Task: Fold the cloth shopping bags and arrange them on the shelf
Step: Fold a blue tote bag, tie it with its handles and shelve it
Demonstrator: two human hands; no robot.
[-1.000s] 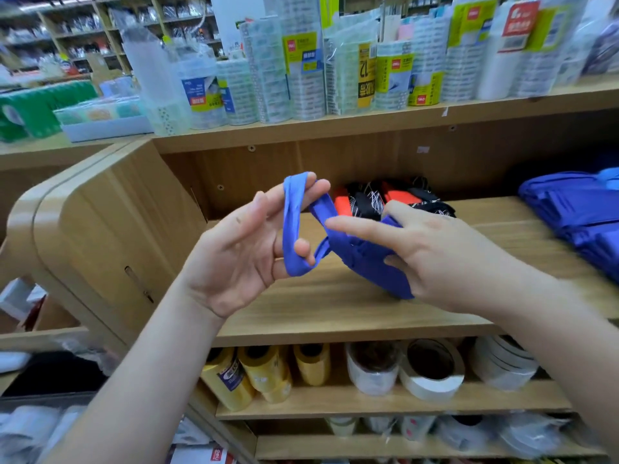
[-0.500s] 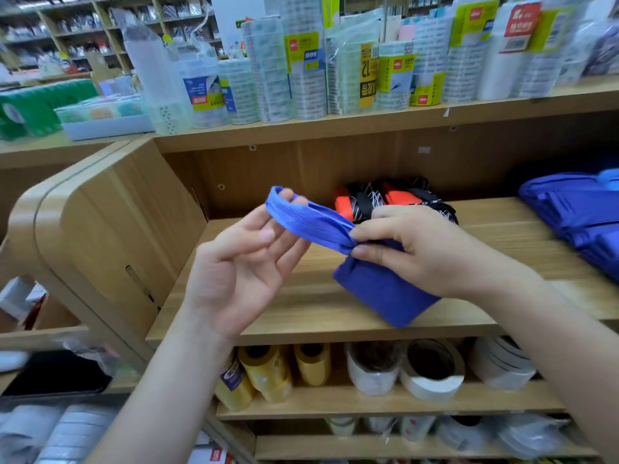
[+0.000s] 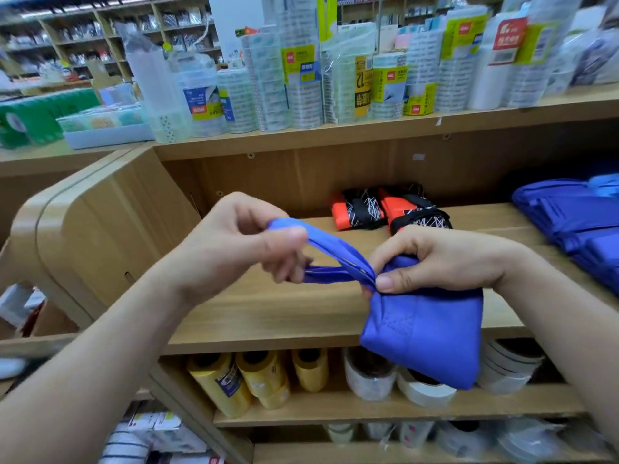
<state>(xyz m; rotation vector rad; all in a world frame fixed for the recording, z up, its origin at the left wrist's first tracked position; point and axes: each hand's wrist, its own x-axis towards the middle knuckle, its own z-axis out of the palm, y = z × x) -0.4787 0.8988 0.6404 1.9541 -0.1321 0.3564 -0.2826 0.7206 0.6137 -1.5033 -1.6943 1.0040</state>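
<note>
Grip, left: the left hand [image 3: 241,242] is closed round the loop end of the handle straps [image 3: 335,259], with its fingers [image 3: 284,266] curled through the loop. The straps are thereby drawn taut and flat, presumably so that they can be wound or laid over the folded body.
Handle straps: two blue bands are stretched between the hands, one passed over the left fingers and one beneath them. Both are gathered at the right thumb.
Grip, right: the right hand [image 3: 445,259] is pinched on the blue cloth bag [image 3: 425,333] where the straps meet the body, thumb in front and the other fingers curled over the top edge. The folds are judged to be held shut this way.
Blue cloth bag: the folded body hangs directly below the right fingers, in front of the edge of the shelf [image 3: 268,316], and appears not to be laid on it.
Orange-and-black bags [image 3: 385,209]: two folded bundles are set at the back of the shelf, behind the hands and apart from them.
Blue pile [image 3: 576,226]: folded blue bags are stacked at the right end of the shelf, the likely destination.
Step in hand: strap tidying is judged under way; placing is not yet done.
</note>
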